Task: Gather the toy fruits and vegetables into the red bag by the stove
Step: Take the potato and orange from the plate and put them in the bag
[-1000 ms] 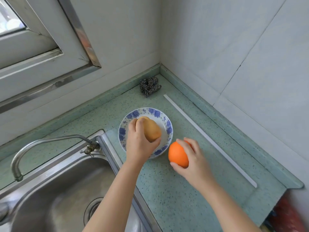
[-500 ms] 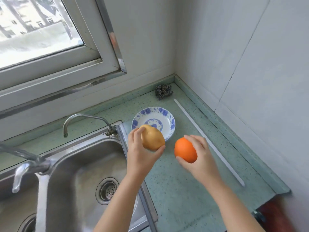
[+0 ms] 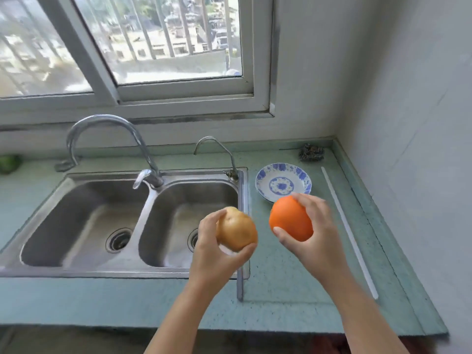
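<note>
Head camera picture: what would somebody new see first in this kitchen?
The bright orange pops out first, held in the right hand above the green counter. Beside it, the left hand grips a brown potato over the edge of the steel sink. Behind them sits an empty blue-and-white dish.

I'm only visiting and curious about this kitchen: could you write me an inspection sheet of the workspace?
Surface: green speckled counter with a double steel sink.
Job's things: toy potato and toy orange, both in hand; red bag not seen.
Clutter: empty blue-patterned plate, metal scrubber, white strip, blurred green thing far left.
Grippers: left hand holds the potato; right hand holds the orange.
Cables: nothing seen.
Surroundings: tall faucet, small tap, window, pale walls.
</note>
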